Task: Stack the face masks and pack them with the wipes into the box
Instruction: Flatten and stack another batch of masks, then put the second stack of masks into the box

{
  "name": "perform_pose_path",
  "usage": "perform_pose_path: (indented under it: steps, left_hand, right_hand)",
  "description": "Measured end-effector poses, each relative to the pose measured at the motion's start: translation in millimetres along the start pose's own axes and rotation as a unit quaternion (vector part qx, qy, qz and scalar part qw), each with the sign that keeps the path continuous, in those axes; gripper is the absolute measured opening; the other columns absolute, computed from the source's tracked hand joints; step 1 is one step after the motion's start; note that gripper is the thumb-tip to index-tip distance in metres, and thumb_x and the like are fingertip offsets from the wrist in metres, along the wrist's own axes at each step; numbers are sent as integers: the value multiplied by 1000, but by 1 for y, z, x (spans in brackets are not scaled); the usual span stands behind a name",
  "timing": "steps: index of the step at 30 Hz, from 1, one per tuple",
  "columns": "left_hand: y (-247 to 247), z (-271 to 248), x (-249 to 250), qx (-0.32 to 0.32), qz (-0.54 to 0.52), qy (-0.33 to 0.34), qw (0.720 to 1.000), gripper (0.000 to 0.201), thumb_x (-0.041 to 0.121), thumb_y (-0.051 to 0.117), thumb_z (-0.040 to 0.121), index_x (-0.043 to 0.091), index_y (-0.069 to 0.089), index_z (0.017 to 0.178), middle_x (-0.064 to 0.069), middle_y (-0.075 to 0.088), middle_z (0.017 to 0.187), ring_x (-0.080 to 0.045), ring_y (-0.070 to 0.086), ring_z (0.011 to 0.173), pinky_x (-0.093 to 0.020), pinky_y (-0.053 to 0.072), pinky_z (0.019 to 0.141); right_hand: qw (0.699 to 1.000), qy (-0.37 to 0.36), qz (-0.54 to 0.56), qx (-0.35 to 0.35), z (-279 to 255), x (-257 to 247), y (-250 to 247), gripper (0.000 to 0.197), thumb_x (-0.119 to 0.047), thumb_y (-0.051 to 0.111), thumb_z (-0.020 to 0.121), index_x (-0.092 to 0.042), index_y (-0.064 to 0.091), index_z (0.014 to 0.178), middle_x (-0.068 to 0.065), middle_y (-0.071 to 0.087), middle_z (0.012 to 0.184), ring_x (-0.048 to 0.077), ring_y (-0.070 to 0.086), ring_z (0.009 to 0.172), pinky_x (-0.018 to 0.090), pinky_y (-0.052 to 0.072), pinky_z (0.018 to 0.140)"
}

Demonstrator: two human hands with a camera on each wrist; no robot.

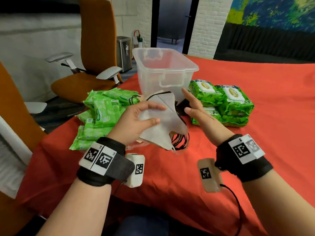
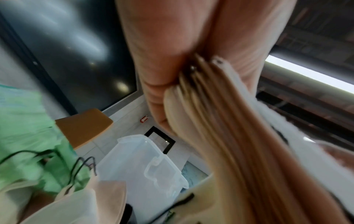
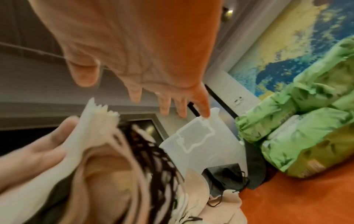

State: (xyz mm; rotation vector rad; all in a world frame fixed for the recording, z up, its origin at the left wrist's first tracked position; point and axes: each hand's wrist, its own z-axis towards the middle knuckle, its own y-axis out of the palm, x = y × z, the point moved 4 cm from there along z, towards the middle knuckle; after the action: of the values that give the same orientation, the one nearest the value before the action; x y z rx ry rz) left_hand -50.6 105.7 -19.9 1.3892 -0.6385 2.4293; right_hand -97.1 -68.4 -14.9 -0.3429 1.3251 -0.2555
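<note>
So, quick rundown:

Left hand: left hand is gripping a stack of face masks, thumb on top and fingers curled round the edge – the stack is being held up over the red tablecloth, just in front of the box.

Mask stack up close: the left wrist view is showing the layered beige and white edges getting squeezed together in the palm, black ear loops dangling off the near end.

Right hand: right hand is hovering just right of the stack, fingers straight and slightly spread, holding nothing.

Box: the clear plastic box is sitting upright on the cloth, lid off.

Loose masks: a black mask and some beige ones are lying at the box's foot.

Wipes: light green wipes packs are piling up left of the box – darker green wipes packs are sitting stacked on the right.
</note>
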Motion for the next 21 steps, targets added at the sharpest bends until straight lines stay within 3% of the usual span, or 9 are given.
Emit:
perform_pose_path:
  steps: [4,7,9,11,13,15,18,19,21]
  left_hand:
    - [13,5,16,-40,13,17,999,35,-8,61,81,25,62,94,13,63,99,14,56,95,-4,36,90]
    - [14,3,20,-43,24,22,999,34,-6,61,82,25,62,95,11,63,102,11,55,99,-7,36,94]
    - [14,3,22,-47,33,26,998,31,-3,62,82,25,63,94,12,63,101,11,55,98,-7,36,94]
    - [13,4,24,-42,31,24,998,31,-5,62,81,25,62,92,14,63,98,13,55,95,-5,36,90]
    - [11,8,25,-29,37,26,999,33,-8,63,80,24,61,89,19,65,91,15,55,93,-3,35,87]
    - [8,12,23,-17,43,17,999,32,-7,65,78,23,61,88,25,66,86,13,56,92,-5,37,87]
    - [4,18,15,2,25,-7,1000,29,-2,71,75,24,63,86,20,67,86,4,60,90,-17,45,88]
    - [3,20,11,3,20,-15,1000,29,0,73,74,25,64,86,19,67,87,1,61,91,-22,47,90]
    - [1,25,4,15,17,-26,999,29,0,72,74,26,66,86,20,68,88,-3,62,93,-30,48,94]
  right_hand:
    - [993,-99,-52,-35,-4,-8,27,69,-29,40,88,-33,-10,135,-29,0,142,-11,1,136,23,4,117]
    - [993,-109,-33,-42,-11,-6,25,74,-11,36,90,-24,-20,136,-31,-6,139,-22,-2,131,11,5,113]
    - [990,-123,-55,-34,-16,-6,21,83,-1,37,87,-31,-21,138,-27,-6,144,-15,-1,136,15,7,114]
    - [990,-121,-67,-26,-18,-12,16,96,5,43,82,-50,-11,140,-18,19,150,7,22,140,29,23,113]
    - [991,-109,-78,-20,-20,-15,7,94,10,48,81,-57,14,136,-34,47,118,-1,50,108,20,40,94]
    - [991,-93,-91,-13,-20,-15,-1,77,13,54,81,-47,38,126,-36,52,97,-10,51,81,10,39,77]
    - [997,-52,-41,-38,-15,-15,-4,55,10,59,82,-35,56,112,-15,61,108,-9,58,70,10,45,69]
    - [998,-40,-28,-42,-11,-13,-4,53,8,62,80,-36,59,111,-6,65,109,1,63,70,18,52,71]
    - [999,-15,-15,-49,-1,-7,-3,51,-2,68,75,-40,64,109,23,64,111,39,66,85,51,53,84]
